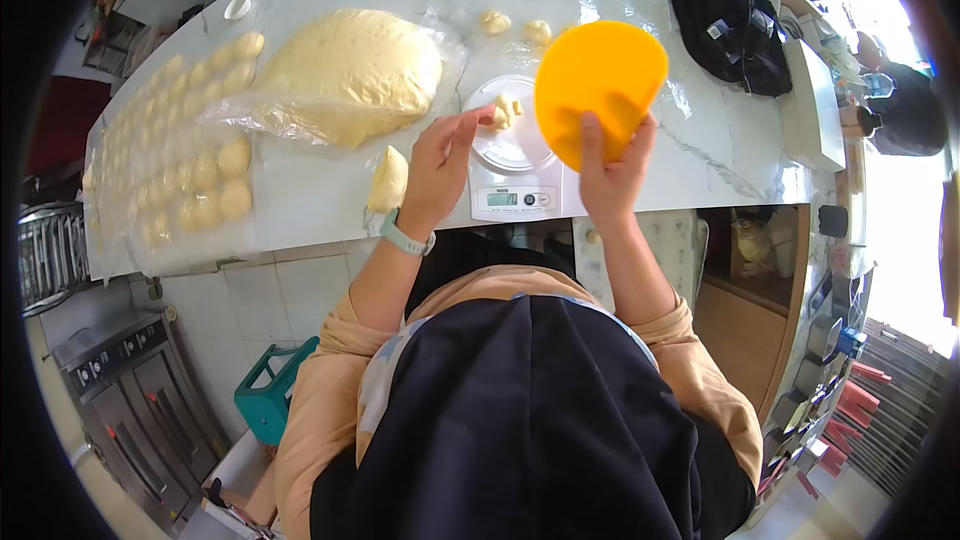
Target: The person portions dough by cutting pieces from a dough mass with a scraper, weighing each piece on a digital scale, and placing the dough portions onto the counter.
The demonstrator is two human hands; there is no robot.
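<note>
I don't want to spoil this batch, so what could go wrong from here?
The left hand has its fingertips at the dough on the scale, so any pressure might skew the reading. The yellow dough scraper in the right hand overlaps the kitchen scale in this view and could knock it if lowered. The loose dough piece beside the left wrist lies near the table's front edge and might get brushed off.
</note>
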